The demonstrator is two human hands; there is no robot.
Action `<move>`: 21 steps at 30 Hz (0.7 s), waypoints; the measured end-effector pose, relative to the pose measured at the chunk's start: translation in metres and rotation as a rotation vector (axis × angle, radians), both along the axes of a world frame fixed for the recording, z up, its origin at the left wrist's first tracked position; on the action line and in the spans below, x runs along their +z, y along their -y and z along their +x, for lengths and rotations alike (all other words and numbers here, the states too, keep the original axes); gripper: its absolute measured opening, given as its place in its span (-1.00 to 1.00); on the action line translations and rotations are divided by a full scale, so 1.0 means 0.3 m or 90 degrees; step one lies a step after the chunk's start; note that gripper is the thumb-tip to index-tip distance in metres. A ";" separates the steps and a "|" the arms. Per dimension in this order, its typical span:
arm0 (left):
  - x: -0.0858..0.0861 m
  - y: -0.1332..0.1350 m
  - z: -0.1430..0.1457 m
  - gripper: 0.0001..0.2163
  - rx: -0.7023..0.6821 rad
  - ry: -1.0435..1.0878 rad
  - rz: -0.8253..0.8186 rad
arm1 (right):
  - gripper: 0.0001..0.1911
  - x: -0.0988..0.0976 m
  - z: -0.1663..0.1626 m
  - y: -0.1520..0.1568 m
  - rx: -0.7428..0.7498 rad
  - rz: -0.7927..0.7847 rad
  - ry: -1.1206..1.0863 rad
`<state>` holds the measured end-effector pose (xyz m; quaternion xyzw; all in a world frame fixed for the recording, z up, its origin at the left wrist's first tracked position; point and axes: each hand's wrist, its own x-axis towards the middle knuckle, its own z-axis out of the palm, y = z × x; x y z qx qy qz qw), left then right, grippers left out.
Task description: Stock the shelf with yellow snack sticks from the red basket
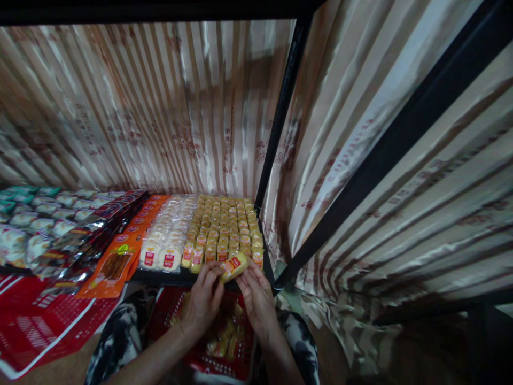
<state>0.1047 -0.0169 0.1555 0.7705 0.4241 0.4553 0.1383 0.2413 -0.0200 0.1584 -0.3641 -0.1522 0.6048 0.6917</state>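
Note:
Between my two hands is a small yellow snack packet [234,266] with a red label. My left hand [206,295] pinches its left end, and my right hand [256,291] grips its right end from below. Just beyond the packet, similar yellow snack packets [222,224] stand in tight rows on the black shelf [154,277]. Below my hands a red basket [202,363] holds more loose yellow packets [224,337], partly hidden by my forearms.
White round wrapped snacks [168,224], orange snack bags [114,264], dark shiny bags [76,243] and white-and-green packets [24,224] line the shelf leftward. A red bag [52,331] lies at lower left. Black posts [385,155] and striped curtains [160,107] enclose the shelf.

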 end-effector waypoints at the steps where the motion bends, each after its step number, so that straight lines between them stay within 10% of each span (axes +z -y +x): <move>1: 0.002 -0.003 -0.003 -0.75 -0.007 -0.010 0.003 | -0.58 0.000 0.005 0.001 0.005 -0.002 -0.017; 8: 0.023 -0.024 -0.026 -0.74 -0.092 0.008 -0.048 | -0.64 -0.022 0.034 0.015 0.031 -0.026 -0.018; 15: 0.090 -0.088 0.008 -0.80 -0.212 0.255 -0.358 | -0.61 -0.041 0.019 0.033 -0.052 -0.024 0.074; 21: 0.102 -0.176 0.071 -0.81 -0.118 0.251 -0.406 | -0.56 -0.078 0.008 -0.007 -0.087 -0.008 0.219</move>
